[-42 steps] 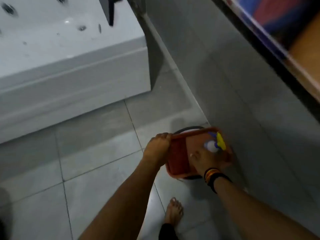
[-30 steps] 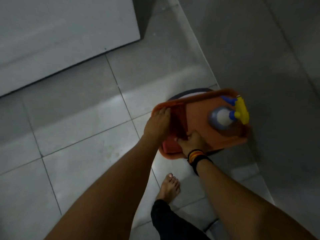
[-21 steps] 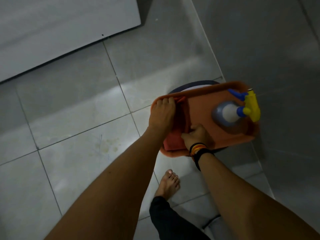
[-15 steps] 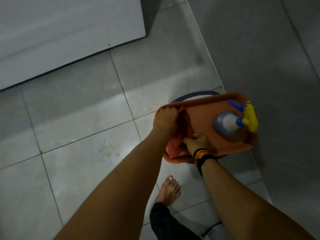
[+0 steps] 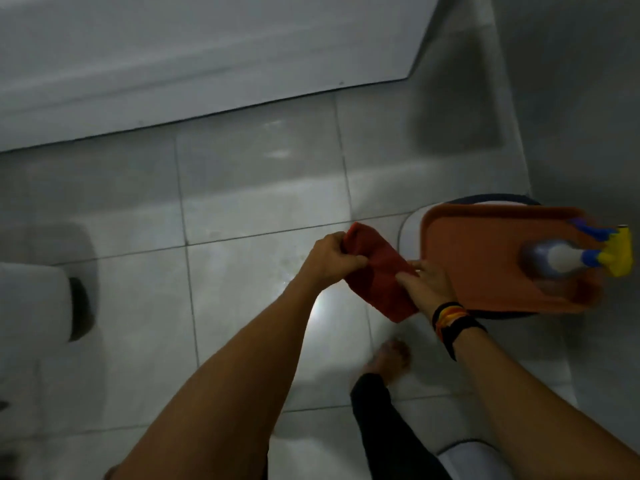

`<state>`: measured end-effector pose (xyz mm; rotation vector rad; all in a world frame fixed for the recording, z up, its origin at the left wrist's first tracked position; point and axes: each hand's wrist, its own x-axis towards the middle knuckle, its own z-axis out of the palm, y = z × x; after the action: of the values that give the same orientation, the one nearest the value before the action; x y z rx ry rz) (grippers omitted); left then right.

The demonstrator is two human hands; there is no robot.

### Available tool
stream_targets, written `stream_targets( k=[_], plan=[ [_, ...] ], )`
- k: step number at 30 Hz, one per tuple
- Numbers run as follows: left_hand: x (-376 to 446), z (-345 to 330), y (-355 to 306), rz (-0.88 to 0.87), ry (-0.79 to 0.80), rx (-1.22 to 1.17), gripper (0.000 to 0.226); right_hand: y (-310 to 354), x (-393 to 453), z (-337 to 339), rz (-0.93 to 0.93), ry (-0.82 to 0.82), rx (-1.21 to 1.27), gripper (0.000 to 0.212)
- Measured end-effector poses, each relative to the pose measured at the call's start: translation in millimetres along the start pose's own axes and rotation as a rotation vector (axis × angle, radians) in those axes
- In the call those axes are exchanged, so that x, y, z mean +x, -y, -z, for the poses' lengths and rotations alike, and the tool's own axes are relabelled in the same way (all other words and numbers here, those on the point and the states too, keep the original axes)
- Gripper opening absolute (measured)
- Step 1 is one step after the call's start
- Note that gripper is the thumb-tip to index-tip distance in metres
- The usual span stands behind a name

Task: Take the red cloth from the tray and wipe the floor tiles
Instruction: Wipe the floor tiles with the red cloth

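Red cloth (image 5: 377,275) is off the tray (image 5: 485,258), held in mid-air btwn both hands over the floor tiles (image 5: 242,271). Left hand (image 5: 332,259) pinches the top corner, right hand (image 5: 427,284) grips the lower edge. Looks folded, tho it's blurry. Best bunch it into a flat pad, crouch, press evenly w/ one palm. Spray bottle (image 5: 568,259) sits on the tray.

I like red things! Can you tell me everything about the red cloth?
The cloth is plain dark red and looks soft, like a small towel. It is folded or bunched, not spread flat. Both hands hold it up in the air above the grey floor: the left hand grips its upper end, the right hand pinches its side with the fingers. It is out of the orange tray, just left of it, with one corner hanging down.
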<state>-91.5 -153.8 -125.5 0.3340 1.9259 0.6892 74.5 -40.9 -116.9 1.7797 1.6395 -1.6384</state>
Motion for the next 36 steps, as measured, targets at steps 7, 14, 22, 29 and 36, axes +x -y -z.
stream_targets(
  k=[7,14,22,29,36],
  plan=[
    [-6.2,35.3,183.1,0.162,-0.08,-0.212,0.026,-65.3,7.4,-148.8,0.032,0.037,-0.209,0.02],
    [26.0,14.1,324.8,0.239,-0.215,-0.63,0.03,-132.4,69.6,-255.0,0.173,0.13,-0.628,0.029],
    [59.0,-46.4,427.4,-0.004,-0.293,-0.355,0.041,-165.2,160.0,-304.4,0.363,0.016,-0.841,0.051],
    [62.3,-37.3,488.1,-0.124,-0.508,0.294,0.034,-214.0,167.4,-380.0,0.091,-0.253,-0.552,0.088],
    [171.3,25.2,504.9,-0.298,-0.67,0.546,0.062,-189.5,232.1,-449.7,0.219,-0.563,-0.736,0.092]
  ],
)
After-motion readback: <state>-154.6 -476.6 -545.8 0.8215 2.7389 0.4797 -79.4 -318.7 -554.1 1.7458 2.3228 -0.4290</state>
